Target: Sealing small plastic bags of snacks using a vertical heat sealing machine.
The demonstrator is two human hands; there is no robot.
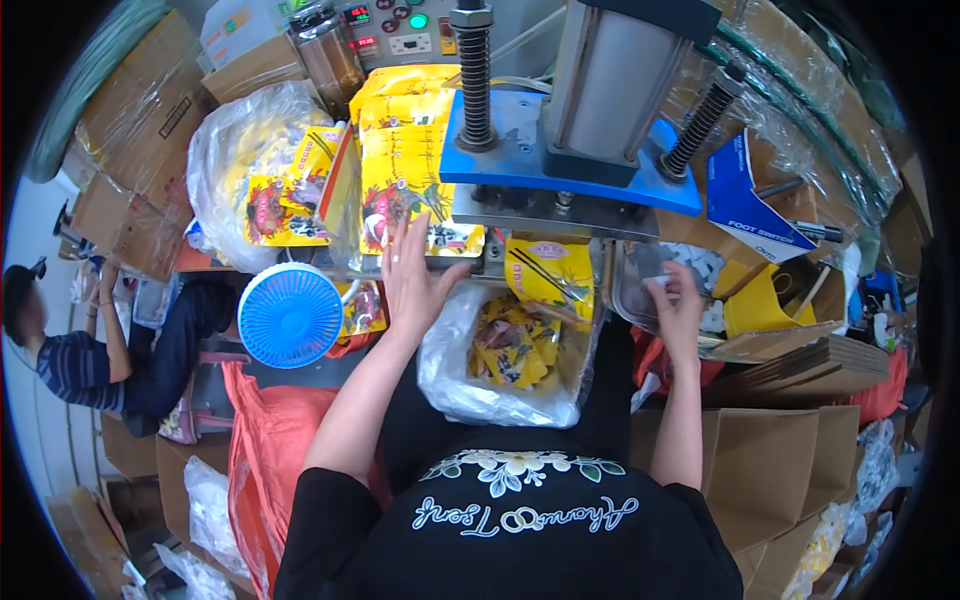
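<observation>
My left hand point(410, 285) lies with its fingers stretched out on the near edge of a stack of flat yellow printed pouches point(405, 160). Over at a clear plastic tub point(632, 285), my right hand point(680, 312) pinches a small white piece, perhaps a sachet. In front of me, a box lined with a clear plastic bag point(450, 370) holds several yellow pouches point(515, 345). One more yellow pouch point(550, 272) hangs at the box's far edge, below the press point(570, 185), which has a blue plate and two spring-wound posts.
A blue fan point(290, 315) stands left of my left hand. Behind it sits a clear bag of yellow pouches point(235, 170). Red sacks point(275, 430) and open cardboard boxes point(765, 460) flank me. A blue-and-white carton point(750, 205) is at right. Another person point(85, 350) sits far left.
</observation>
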